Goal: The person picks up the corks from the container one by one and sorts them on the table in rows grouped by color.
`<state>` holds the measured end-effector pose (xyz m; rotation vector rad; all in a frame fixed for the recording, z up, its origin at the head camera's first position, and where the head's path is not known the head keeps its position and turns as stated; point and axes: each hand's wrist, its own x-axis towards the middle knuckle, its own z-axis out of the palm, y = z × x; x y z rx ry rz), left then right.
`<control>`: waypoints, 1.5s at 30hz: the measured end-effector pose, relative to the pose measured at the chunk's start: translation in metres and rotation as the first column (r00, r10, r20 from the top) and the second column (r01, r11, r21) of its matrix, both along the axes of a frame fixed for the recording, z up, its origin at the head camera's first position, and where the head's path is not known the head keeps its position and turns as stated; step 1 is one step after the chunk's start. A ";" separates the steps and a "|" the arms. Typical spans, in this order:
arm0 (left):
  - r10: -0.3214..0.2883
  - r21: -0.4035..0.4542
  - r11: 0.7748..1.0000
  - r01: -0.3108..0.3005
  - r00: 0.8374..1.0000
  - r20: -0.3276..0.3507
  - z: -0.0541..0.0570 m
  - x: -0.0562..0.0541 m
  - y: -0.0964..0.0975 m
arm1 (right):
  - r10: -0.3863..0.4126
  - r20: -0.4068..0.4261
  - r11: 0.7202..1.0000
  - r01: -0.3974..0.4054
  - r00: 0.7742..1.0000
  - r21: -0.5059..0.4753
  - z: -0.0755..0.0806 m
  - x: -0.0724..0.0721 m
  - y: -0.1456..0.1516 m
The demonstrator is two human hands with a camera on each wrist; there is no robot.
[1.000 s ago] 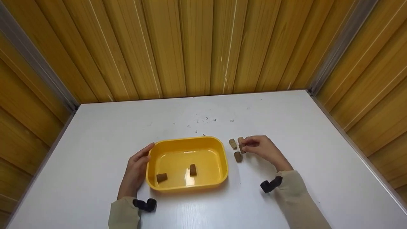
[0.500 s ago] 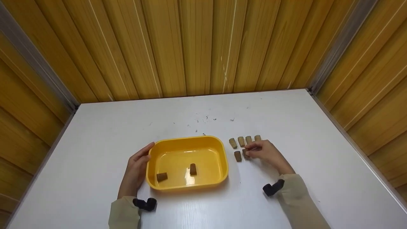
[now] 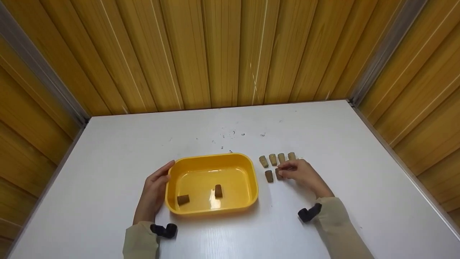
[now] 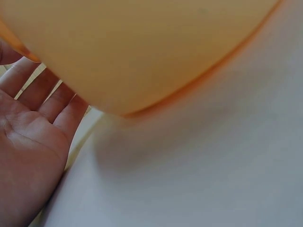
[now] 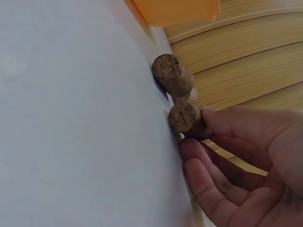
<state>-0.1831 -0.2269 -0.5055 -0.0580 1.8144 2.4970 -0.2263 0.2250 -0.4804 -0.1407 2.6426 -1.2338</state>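
Note:
My left hand (image 3: 154,192) grips the left side of a yellow plastic tub (image 3: 212,212), its fingers along the outer wall (image 4: 137,56) in the left wrist view. On the table right of the tub, my right hand (image 3: 302,174) pinches a dark brown cork stopper (image 5: 182,117) between thumb and fingers. Another dark cork stopper (image 3: 269,176) lies just left of it. Behind these, several lighter cork stoppers (image 3: 273,159) form a row, the right ones partly covered by the hand. Inside the tub, one dark cork (image 3: 183,200) lies at the left and another (image 3: 218,191) nearer the middle.
The white table (image 3: 136,140) carries small dark specks and marks (image 3: 233,133) behind the tub. Yellow wood-look panels (image 3: 222,54) rise at the back and both sides. A black wrist camera (image 3: 309,213) sits at each sleeve.
My right hand has moved right and slightly nearer with the dark cork stopper, setting it beside the other dark one. More of the light row now shows. The left hand and tub stay put.

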 end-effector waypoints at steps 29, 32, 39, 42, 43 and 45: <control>0.002 -0.037 0.999 -0.002 1.000 -0.002 0.001 0.001 0.000 | 0.013 -0.029 1.000 -0.013 0.999 0.021 0.000 0.001 0.000; 0.001 -0.037 0.999 -0.001 1.000 -0.008 0.000 0.001 0.000 | 0.018 -0.036 0.999 -0.017 0.999 0.028 0.002 0.000 0.000; 0.000 -0.021 1.000 0.000 1.000 -0.014 0.000 0.000 0.000 | 0.048 -0.078 0.998 -0.046 0.996 0.031 0.011 0.000 -0.001; 0.000 -0.019 1.000 0.000 1.000 -0.011 0.000 0.000 0.000 | 0.054 -0.100 0.998 -0.049 0.994 0.050 0.016 -0.002 -0.003; 0.001 -0.015 1.000 -0.001 1.000 -0.012 0.000 0.000 0.000 | 0.057 -0.106 0.997 -0.051 0.993 0.054 0.018 -0.002 -0.005; 0.002 -0.015 1.000 -0.002 1.000 -0.017 0.000 0.001 0.000 | 0.067 -0.119 0.996 -0.060 0.991 0.063 0.023 -0.003 -0.008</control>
